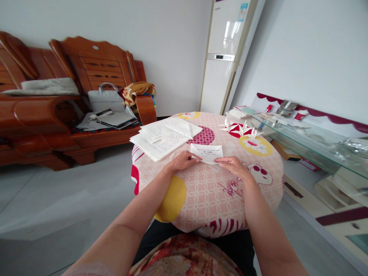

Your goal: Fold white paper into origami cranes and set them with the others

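Observation:
A small folded sheet of printed white paper lies on a round table covered in a pink patterned cloth. My left hand rests on the cloth with its fingertips pinching the paper's left near edge. At the paper's right near edge, the fingers of my right hand press it down. Both hands are closed on the paper.
A stack of printed sheets lies at the table's far left. Several folded white paper cranes stand at the far right. A wooden bench with a bag sits left; a glass shelf right; a tall white air conditioner behind.

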Demonstrator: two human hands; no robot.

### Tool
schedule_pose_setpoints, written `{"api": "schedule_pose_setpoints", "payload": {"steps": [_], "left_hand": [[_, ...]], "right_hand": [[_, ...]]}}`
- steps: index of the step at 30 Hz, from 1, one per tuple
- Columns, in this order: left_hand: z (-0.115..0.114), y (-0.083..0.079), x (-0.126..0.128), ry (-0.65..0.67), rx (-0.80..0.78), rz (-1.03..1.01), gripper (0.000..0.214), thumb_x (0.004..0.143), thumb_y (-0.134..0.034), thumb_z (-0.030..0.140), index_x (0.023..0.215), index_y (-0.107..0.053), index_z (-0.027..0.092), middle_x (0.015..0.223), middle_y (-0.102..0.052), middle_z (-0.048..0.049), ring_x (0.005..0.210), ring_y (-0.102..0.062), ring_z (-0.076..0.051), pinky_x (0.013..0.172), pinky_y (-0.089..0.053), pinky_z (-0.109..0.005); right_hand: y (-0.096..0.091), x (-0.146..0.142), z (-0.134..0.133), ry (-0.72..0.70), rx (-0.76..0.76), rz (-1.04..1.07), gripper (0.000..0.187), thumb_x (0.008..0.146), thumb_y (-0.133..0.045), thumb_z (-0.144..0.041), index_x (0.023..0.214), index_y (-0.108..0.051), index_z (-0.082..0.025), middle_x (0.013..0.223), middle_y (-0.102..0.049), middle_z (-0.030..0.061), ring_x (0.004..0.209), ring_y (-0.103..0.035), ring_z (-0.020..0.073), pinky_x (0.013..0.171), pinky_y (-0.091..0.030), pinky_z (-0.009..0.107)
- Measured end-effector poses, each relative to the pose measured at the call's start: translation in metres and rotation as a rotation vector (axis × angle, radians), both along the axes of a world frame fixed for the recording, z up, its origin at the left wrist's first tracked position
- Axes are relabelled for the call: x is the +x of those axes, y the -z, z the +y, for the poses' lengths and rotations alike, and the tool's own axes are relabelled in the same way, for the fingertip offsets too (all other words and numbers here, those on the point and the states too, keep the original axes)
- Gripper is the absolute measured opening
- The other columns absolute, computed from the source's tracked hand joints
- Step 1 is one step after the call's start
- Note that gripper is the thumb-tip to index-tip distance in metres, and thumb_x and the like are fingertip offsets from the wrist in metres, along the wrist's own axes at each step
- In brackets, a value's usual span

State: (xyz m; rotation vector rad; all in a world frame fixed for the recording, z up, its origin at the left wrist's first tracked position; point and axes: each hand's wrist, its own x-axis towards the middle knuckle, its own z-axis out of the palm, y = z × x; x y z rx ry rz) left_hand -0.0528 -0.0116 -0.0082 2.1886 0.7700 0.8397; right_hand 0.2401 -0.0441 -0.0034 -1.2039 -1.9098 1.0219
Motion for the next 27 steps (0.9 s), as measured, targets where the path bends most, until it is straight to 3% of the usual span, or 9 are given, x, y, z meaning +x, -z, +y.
{"api": "schedule_pose_setpoints", "payload": {"steps": [4, 9, 13, 19, 23, 27], "left_hand": [[0.000, 0.000, -0.002, 0.048, -0.072, -0.065, 0.028, 0.088, -0.064, 0.036, 0.107, -0.077, 0.019, 0.111, -0.075, -0.0072, 0.099, -0.069, -0.023, 0.090, -0.052, -0.032], [-0.004, -0.001, -0.003, 0.046, -0.230, -0.112, 0.030, 0.083, -0.070, 0.036, 0.101, -0.078, 0.014, 0.097, -0.077, -0.0065, 0.085, -0.067, -0.021, 0.074, -0.052, -0.027], [-0.005, -0.001, -0.003, 0.013, -0.316, -0.175, 0.028, 0.081, -0.072, 0.036, 0.093, -0.079, 0.012, 0.086, -0.076, -0.0058, 0.078, -0.063, -0.019, 0.069, -0.049, -0.025], [-0.006, -0.004, -0.005, 0.002, -0.443, -0.204, 0.028, 0.075, -0.076, 0.035, 0.090, -0.079, 0.013, 0.081, -0.074, -0.0051, 0.072, -0.060, -0.016, 0.068, -0.048, -0.026], [-0.010, -0.010, -0.008, 0.031, -0.512, -0.156, 0.024, 0.071, -0.077, 0.036, 0.081, -0.079, 0.014, 0.071, -0.070, -0.0030, 0.066, -0.057, -0.015, 0.061, -0.044, -0.025], [-0.009, -0.008, -0.007, -0.056, -0.534, -0.211, 0.027, 0.068, -0.077, 0.039, 0.078, -0.076, 0.014, 0.070, -0.068, -0.0032, 0.063, -0.054, -0.014, 0.059, -0.042, -0.025]], "right_hand": [[0.001, -0.001, -0.001, 0.104, -0.043, -0.008, 0.037, 0.074, -0.068, -0.043, 0.098, -0.079, -0.017, 0.088, -0.077, 0.0046, 0.083, -0.068, 0.0244, 0.076, -0.051, 0.035], [-0.002, 0.001, -0.006, 0.139, -0.126, -0.004, 0.042, 0.069, -0.071, -0.047, 0.090, -0.079, -0.012, 0.068, -0.070, 0.0017, 0.060, -0.056, 0.0157, 0.056, -0.039, 0.026], [-0.002, 0.003, -0.005, 0.136, -0.137, -0.024, 0.039, 0.067, -0.074, -0.045, 0.089, -0.079, -0.014, 0.072, -0.073, 0.0027, 0.061, -0.059, 0.0166, 0.059, -0.042, 0.027], [-0.008, 0.003, -0.007, 0.015, -0.125, 0.015, 0.034, 0.064, -0.078, -0.038, 0.092, -0.081, -0.020, 0.098, -0.078, 0.0061, 0.091, -0.068, 0.0265, 0.087, -0.049, 0.037], [-0.013, -0.001, -0.012, -0.008, -0.158, 0.069, 0.030, 0.062, -0.078, -0.038, 0.087, -0.080, -0.021, 0.094, -0.078, 0.0039, 0.088, -0.068, 0.0253, 0.082, -0.051, 0.035], [-0.010, -0.002, -0.013, 0.080, -0.194, 0.107, 0.033, 0.066, -0.075, -0.044, 0.081, -0.078, -0.015, 0.077, -0.076, 0.0047, 0.070, -0.065, 0.0210, 0.066, -0.050, 0.031]]}}
